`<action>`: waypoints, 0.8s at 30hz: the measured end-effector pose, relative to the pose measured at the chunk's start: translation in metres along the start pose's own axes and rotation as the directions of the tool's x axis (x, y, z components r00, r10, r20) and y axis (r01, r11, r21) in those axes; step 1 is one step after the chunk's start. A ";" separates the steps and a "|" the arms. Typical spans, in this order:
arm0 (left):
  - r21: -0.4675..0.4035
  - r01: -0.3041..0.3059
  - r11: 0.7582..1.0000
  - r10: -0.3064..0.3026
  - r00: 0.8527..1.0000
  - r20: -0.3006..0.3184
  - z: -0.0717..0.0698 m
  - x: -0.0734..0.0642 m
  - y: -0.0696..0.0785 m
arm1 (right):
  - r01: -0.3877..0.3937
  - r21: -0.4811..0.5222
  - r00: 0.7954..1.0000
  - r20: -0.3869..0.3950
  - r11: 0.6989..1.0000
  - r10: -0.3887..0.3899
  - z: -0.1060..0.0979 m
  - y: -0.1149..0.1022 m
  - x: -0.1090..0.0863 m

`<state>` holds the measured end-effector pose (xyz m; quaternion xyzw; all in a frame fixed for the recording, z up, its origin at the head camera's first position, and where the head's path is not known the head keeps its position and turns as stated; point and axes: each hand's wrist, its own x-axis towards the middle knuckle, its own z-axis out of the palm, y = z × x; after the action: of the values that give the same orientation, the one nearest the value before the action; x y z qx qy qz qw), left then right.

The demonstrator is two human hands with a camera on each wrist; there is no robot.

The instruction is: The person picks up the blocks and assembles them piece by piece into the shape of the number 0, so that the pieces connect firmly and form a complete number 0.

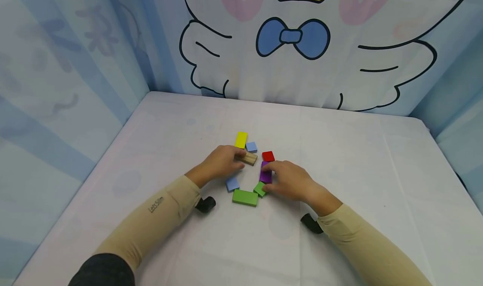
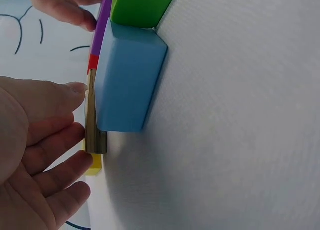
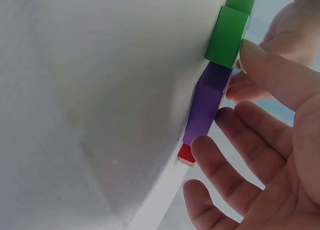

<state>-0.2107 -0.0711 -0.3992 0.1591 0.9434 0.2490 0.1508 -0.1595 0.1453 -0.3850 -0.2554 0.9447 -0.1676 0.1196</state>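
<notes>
Toy blocks lie flat in a rough ring on the white tabletop. In the head view my left hand (image 1: 222, 162) is at the left end of a wooden block (image 1: 250, 158), its fingers loosely bent and thumb apart. A yellow block (image 1: 241, 139) and a small blue block (image 1: 251, 147) lie just beyond. My right hand (image 1: 291, 179) reaches in from the right, fingertips at a purple block (image 1: 266, 177) and thumb beside a small green block (image 1: 260, 189). Past the purple one sits a red block (image 1: 268, 156). The right wrist view shows those fingers spread, not curled round anything.
Nearer me are a long green block (image 1: 245, 198) and another blue block (image 1: 232, 184), which looms large in the left wrist view. A black wrist-worn device (image 1: 205, 204) shows by the left wrist. Printed curtains (image 1: 294, 80) stand behind the white table (image 1: 351, 160).
</notes>
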 end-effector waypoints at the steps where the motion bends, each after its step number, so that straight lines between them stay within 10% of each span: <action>1: -0.007 -0.007 1.000 0.007 1.000 -0.004 0.000 0.000 0.000 | -0.002 -0.001 1.000 0.000 1.000 0.002 0.000 0.000 0.000; 24: 0.011 0.017 1.000 -0.016 0.994 -0.110 0.006 0.013 0.015 | 0.008 -0.003 1.000 -0.011 1.000 -0.008 -0.001 -0.001 0.000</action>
<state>-0.2170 -0.0507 -0.3992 0.1384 0.9530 0.2506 0.0997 -0.1593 0.1451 -0.3841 -0.2585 0.9445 -0.1683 0.1135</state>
